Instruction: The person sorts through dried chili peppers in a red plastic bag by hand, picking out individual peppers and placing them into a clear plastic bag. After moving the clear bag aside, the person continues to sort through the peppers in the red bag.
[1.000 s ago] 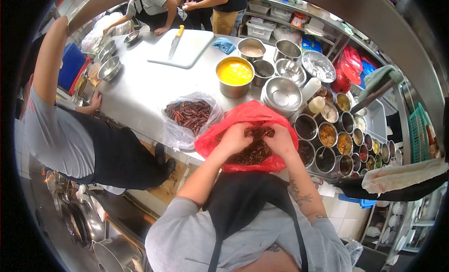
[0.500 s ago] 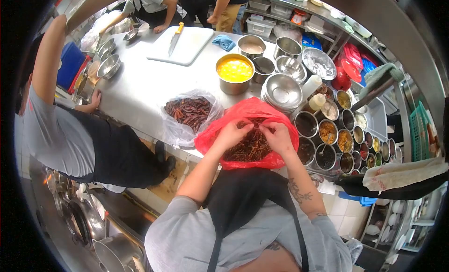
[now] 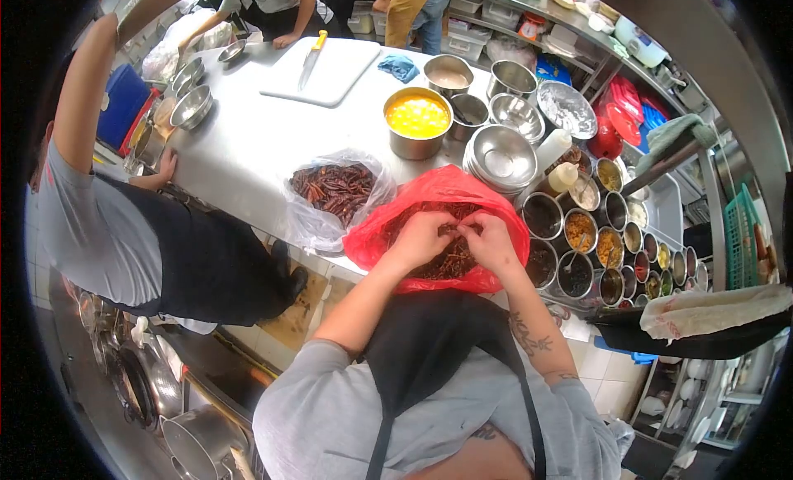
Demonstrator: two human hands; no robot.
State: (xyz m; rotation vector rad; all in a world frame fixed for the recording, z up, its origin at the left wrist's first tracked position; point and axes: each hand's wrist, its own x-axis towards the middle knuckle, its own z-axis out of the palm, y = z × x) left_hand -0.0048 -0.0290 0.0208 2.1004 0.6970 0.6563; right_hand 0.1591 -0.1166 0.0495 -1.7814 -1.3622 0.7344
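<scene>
My left hand (image 3: 425,239) and my right hand (image 3: 489,239) meet over an open red plastic bag (image 3: 390,218). Both have their fingers pinched together, fingertips almost touching. Whatever lies between the fingertips is too small to make out. Inside the red bag is a heap of thin, dark reddish-brown dried chilies (image 3: 442,267), partly covered by my hands. Left of it, a clear plastic bag (image 3: 307,222) stands open, full of larger dark red dried chilies (image 3: 333,191).
On the steel table (image 3: 248,133) are a pot of yellow liquid (image 3: 417,116), stacked metal bowls (image 3: 502,156) and a white cutting board (image 3: 351,71) bearing a yellow-handled knife (image 3: 311,63). Ingredient tins (image 3: 580,230) crowd the right. A co-worker (image 3: 107,224) stands at the left, others across the table.
My hands have come closer together over the red bag, the left one shifting right. The person in tan trousers at the back has moved slightly right.
</scene>
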